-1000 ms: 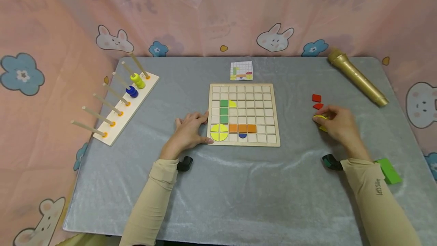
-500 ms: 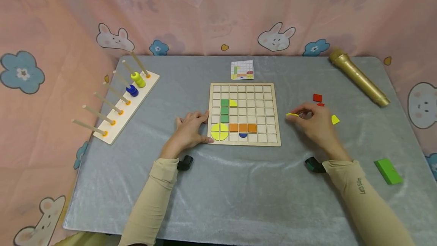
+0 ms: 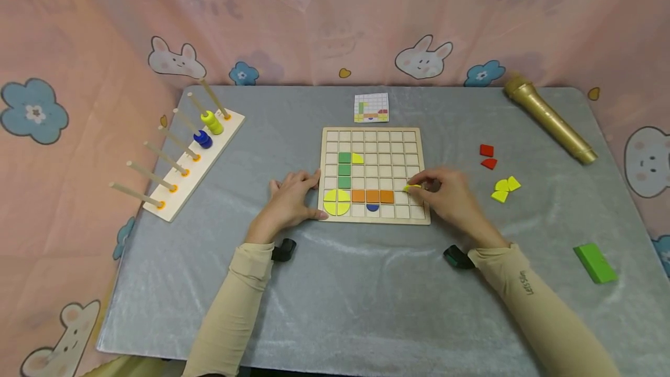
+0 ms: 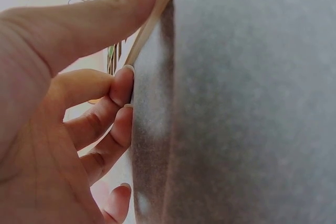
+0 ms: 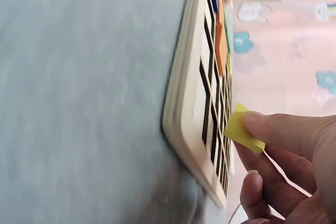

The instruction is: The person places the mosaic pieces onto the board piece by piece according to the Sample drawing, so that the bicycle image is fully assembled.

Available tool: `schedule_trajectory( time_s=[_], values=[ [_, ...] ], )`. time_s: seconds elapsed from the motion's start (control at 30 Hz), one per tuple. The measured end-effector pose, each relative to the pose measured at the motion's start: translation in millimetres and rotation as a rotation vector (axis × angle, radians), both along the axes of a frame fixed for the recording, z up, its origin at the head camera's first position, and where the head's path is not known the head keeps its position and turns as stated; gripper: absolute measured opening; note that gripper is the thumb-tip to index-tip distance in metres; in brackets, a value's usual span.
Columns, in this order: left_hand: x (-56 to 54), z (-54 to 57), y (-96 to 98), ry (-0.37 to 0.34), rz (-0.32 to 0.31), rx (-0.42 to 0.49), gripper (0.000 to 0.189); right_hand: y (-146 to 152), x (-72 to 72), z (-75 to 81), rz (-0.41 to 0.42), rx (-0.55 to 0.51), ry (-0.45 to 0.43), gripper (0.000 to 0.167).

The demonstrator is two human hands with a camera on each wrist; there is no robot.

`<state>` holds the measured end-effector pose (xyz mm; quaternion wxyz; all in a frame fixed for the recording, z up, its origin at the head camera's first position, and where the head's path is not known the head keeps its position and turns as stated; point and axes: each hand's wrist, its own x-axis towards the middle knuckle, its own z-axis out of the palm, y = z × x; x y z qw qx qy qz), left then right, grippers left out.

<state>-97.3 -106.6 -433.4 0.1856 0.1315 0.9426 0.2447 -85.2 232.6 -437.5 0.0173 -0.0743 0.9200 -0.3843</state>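
My right hand (image 3: pixel 445 194) pinches a small yellow tile (image 5: pixel 243 129) between thumb and fingers, over the right side of a wooden grid board (image 3: pixel 378 144). The board bears green squares (image 3: pixel 344 170), a yellow quarter piece (image 3: pixel 357 159), a circle of yellow pieces (image 3: pixel 337 202), orange squares (image 3: pixel 372 196) and a blue half-round piece (image 3: pixel 373 207). At the board's left edge rests my left hand (image 3: pixel 289 202), its thumb on the near corner and its index fingertip against the side. In the left wrist view, the thumb (image 4: pixel 115 11) lies along the board's rim.
Several yellow pieces (image 3: pixel 501 186) lie right of the board, with a red square (image 3: pixel 487 150) and red quarter piece (image 3: pixel 489 163) beyond. A pattern card (image 3: pixel 371 107) sits behind the board. Around them are a peg rack (image 3: pixel 178 191), gold microphone (image 3: pixel 549 120) and green block (image 3: pixel 595 263).
My right hand has picked a yellow tile from the loose pieces and carried it left, from beside the red ones to over the board. My left hand has stayed at the board's edge.
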Motion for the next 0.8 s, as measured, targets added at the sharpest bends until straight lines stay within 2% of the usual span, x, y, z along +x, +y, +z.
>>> schedule_trajectory(
  time_s=[0.37, 0.8],
  values=[
    [-0.2, 0.4, -0.2, -0.002, 0.000, 0.003, 0.104, -11, 1.8, 1.4, 0.099, 0.006, -0.081, 0.009],
    [-0.1, 1.0, 0.7, -0.006, -0.002, -0.002, 0.104, -9, 1.8, -7.1, 0.105, 0.011, -0.016, 0.009]
  ],
)
